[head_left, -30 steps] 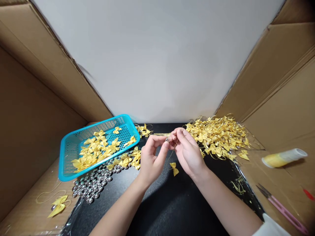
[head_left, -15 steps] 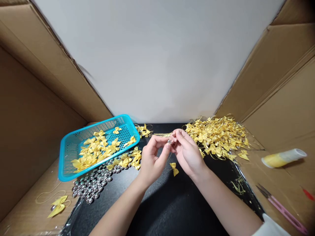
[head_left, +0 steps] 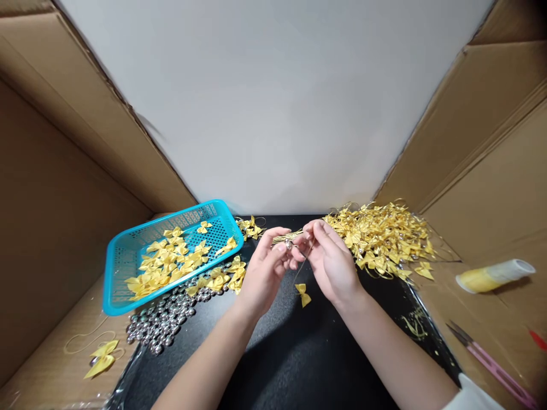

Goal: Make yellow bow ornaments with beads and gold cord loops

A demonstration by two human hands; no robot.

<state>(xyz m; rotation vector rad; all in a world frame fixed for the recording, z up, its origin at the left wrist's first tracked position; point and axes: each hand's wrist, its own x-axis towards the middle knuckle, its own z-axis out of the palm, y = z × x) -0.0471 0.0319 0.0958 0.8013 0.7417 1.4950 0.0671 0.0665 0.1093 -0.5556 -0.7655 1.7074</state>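
Observation:
Between the fingers of my left hand [head_left: 261, 276] is a small silver bell [head_left: 288, 244]. My right hand [head_left: 335, 262] is just to its right, thumb and forefinger pinched on a thin cord [head_left: 306, 259]. The cord hangs down towards a yellow bow [head_left: 303, 295] below my hands, over the black surface [head_left: 307, 353]. Behind my fingers lies a bundle of gold cords [head_left: 280, 238]. Whether the cord passes through the bell is too small to tell.
On the left are a blue basket [head_left: 109, 273] of yellow bows and silver bells [head_left: 160, 324]. A pile of corded bows [head_left: 380, 239], a yellow-and-white tube [head_left: 493, 275] and pink-handled tweezers [head_left: 498, 367] are on the right. Cardboard walls [head_left: 491, 142] flank both sides.
My left hand has turned and moved slightly left with the bell, its fingers more spread. My right hand has shifted slightly right, opening a gap between the hands where the cord shows.

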